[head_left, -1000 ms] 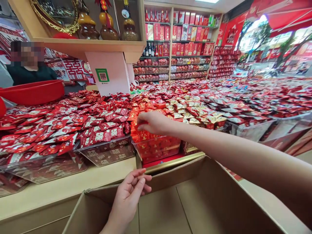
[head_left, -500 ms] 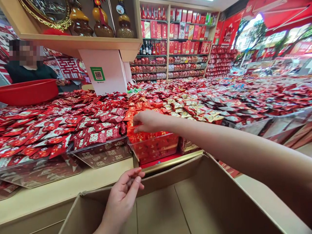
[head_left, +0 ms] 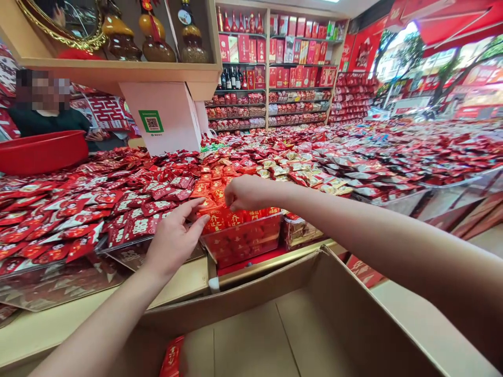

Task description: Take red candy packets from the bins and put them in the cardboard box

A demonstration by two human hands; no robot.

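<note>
My left hand (head_left: 175, 233) reaches over the left edge of a clear bin (head_left: 243, 241) filled with bright red packets (head_left: 216, 222). Its thumb and forefinger are apart, with nothing visible between them. Above the same bin is my right hand (head_left: 243, 195), its fingers curled down against the packets; what they hold, if anything, is hidden. Below the hands stands an open cardboard box (head_left: 353, 314), and one red packet (head_left: 172, 357) lies inside it at the lower left.
Bins of dark red packets (head_left: 137, 222) and cream packets (head_left: 306, 175) flank the red ones. A red basin (head_left: 43, 152) is at the left, before a person (head_left: 49, 118). A wooden display shelf (head_left: 118, 70) overhangs the back left. Stocked shelves (head_left: 269, 68) stand behind.
My left hand has moved up from over the box to the bin. My right hand has shifted slightly right, its fingers more curled. A red packet now shows in the box.
</note>
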